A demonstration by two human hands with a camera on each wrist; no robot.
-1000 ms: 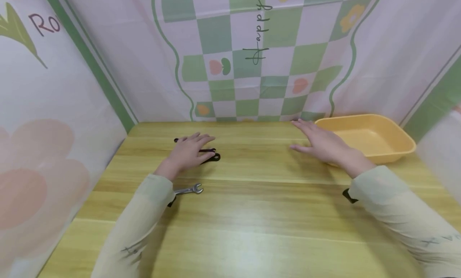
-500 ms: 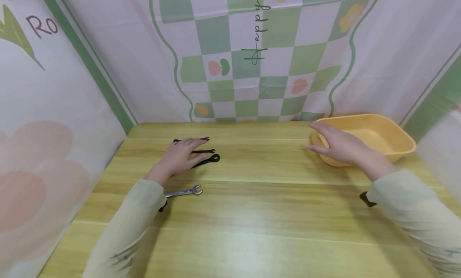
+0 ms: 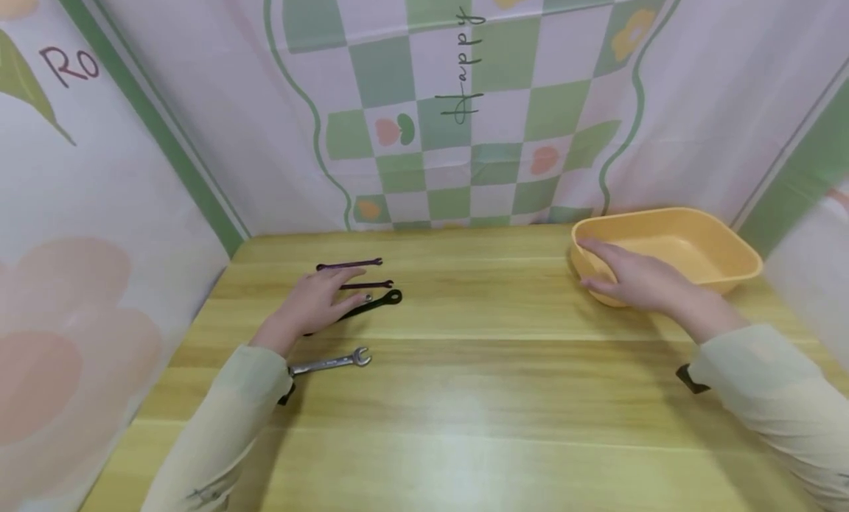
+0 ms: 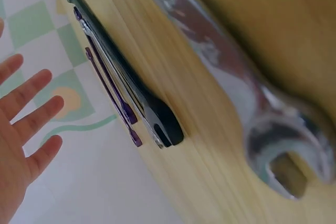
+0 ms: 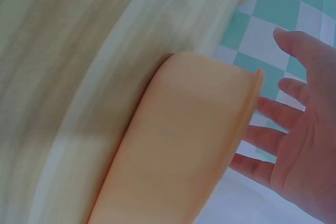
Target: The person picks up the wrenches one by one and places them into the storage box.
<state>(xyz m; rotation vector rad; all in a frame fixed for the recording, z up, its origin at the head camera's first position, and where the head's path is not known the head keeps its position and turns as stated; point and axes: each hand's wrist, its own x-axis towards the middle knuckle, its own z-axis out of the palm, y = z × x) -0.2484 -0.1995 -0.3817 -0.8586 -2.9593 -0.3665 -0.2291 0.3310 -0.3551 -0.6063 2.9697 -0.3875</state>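
My left hand (image 3: 308, 309) hovers with spread fingers over several wrenches at the table's left. Beneath it lie two thin purple wrenches (image 3: 349, 264) and a thicker black wrench (image 3: 374, 303), partly covered by the hand. In the left wrist view a slim silver wrench (image 4: 122, 80) shows beside the black one. Nearer the front, a larger silver wrench (image 3: 325, 364) has its far end hidden by my left wrist. My right hand (image 3: 640, 280) is at the left end of a yellow plastic basin (image 3: 670, 213), fingers extended at its rim; whether they touch it I cannot tell.
The wooden table (image 3: 477, 394) meets a patterned curtain (image 3: 451, 158) at the back. More printed cloth (image 3: 126, 202) hangs along the left side. The basin stands at the back right, near the right-hand cloth.
My left hand has drawn back to the left and toward me, uncovering more of the wrenches. The right hand has moved right, to the basin's left end. The view has shifted slightly.
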